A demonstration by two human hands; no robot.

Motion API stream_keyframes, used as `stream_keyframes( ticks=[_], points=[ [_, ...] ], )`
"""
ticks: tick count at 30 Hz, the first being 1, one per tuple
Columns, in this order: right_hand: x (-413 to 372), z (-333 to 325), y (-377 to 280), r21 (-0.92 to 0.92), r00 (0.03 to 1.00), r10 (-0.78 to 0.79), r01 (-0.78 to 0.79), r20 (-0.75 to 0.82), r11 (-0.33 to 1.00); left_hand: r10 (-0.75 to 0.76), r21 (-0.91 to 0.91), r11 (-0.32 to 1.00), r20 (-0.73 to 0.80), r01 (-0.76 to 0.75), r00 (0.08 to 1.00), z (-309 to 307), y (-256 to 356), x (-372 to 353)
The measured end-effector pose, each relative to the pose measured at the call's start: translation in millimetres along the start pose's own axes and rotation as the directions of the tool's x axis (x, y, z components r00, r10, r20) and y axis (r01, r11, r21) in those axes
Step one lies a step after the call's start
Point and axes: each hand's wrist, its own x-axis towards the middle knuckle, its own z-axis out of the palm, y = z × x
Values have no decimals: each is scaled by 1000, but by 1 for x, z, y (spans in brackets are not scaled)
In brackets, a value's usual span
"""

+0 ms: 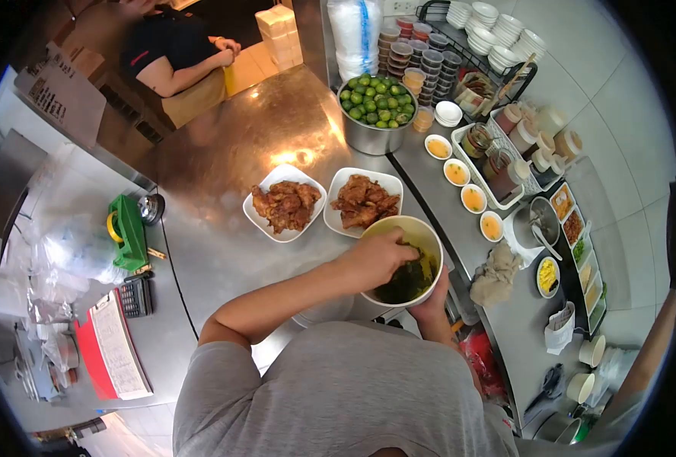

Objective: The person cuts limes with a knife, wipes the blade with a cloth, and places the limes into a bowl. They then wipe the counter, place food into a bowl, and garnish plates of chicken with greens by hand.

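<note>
My right hand [432, 302] grips a round white paper bowl [434, 238] from its lower right side, tilting it toward me. Inside the bowl are dark green leaves [400, 283] in yellowish liquid. My left hand [377, 263] reaches over the rim with its fingers curled down into the bowl; what the fingertips pinch is hidden. Just beyond the bowl sit two square white dishes of brown fried chicken, the left dish [256, 218] and the right dish [396, 183]. A translucent round container or lid [326, 311] lies partly under my left forearm.
A steel pot of green citrus [376, 141] stands behind the dishes. Along the right counter are small sauce bowls [473, 199], a bottle basket [505, 199], a crumpled cloth [496, 276] and topping trays [581, 251]. A clipboard [117, 343] lies left. Another person [178, 57] stands beyond the counter.
</note>
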Motion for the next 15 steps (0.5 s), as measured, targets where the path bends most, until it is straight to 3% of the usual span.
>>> stream_keyframes(
  ticks=[2, 5, 8, 10, 11, 15],
  points=[
    [2, -6, -1, 22, 1000, -5, 5, 24, 1000, 61, -97, 993, -120, -73, 991, -12, -4, 3],
    [4, -10, -4, -31, 998, -41, 39, -54, 999, -55, -317, 948, -138, 8, 989, -42, -12, 9],
    [5, -13, -9, 3, 995, -40, 41, -95, 999, -445, -615, 700, 22, 363, 895, -75, -6, 17],
    [-1, -9, -9, 18, 992, -47, 49, -118, 999, -352, -235, 923, -188, 306, 917, -72, -39, 24],
    [-4, -4, -9, 16, 991, -61, 63, -116, 998, -269, -16, 961, -272, 275, 924, -67, -57, 26],
    [-1, -10, -11, 28, 991, -84, 87, -105, 996, -244, 223, 935, -160, 276, 956, -52, -81, 35]
  ],
)
